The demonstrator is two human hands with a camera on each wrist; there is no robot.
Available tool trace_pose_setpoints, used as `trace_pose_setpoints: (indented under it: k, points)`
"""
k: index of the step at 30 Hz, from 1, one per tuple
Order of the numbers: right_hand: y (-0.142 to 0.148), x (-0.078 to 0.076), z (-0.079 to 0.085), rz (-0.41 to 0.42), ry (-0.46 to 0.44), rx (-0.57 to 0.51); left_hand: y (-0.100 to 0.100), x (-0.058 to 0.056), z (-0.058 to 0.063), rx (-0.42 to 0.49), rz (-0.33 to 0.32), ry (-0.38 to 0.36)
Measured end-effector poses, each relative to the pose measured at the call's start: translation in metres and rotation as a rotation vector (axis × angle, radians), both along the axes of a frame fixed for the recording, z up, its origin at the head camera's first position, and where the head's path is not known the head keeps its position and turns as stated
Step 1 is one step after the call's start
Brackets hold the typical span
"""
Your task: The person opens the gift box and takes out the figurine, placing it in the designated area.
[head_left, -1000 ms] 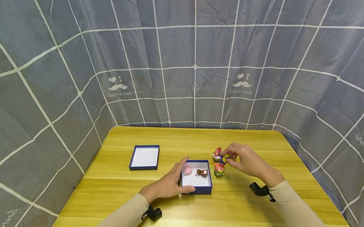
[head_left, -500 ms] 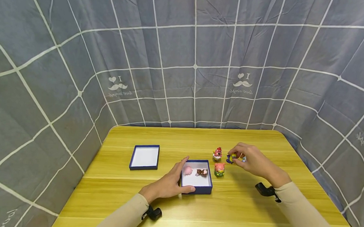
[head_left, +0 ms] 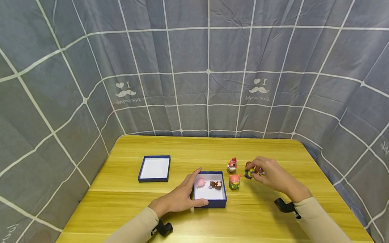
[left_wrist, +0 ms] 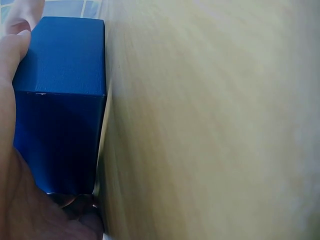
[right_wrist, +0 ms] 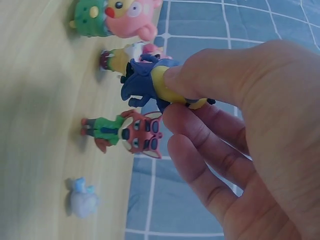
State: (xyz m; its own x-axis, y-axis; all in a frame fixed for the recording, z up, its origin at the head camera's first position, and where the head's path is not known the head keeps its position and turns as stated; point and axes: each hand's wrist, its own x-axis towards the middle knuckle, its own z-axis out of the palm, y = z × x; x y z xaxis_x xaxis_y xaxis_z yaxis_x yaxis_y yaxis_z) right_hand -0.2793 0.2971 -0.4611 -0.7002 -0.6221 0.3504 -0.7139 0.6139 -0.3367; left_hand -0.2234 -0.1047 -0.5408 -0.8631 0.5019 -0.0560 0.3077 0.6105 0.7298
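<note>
My right hand [head_left: 272,174] pinches a little blue and yellow toy [right_wrist: 154,82] with my thumb and fingers. The toy is to the right of the blue box [head_left: 215,203], over by the fox toy in a green coat [right_wrist: 110,126]; I can't tell if it touches the table [head_left: 206,230]. My left hand [head_left: 179,195] is spread around a corner of the box, fingers along the left side and thumb on the near side. A pink toy [head_left: 200,182] and a brown toy [head_left: 215,184] are in the box. The pink and green toy [head_left: 234,181] stands just right of it.
</note>
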Motion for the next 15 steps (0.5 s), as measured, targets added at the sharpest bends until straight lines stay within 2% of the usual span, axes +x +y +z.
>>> trace_pose_setpoints:
  k: [15]
  points:
    - [0.003, 0.001, -0.015, 0.006, -0.056, 0.032, -0.001, -0.001, 0.000, 0.004, 0.003, -0.007]
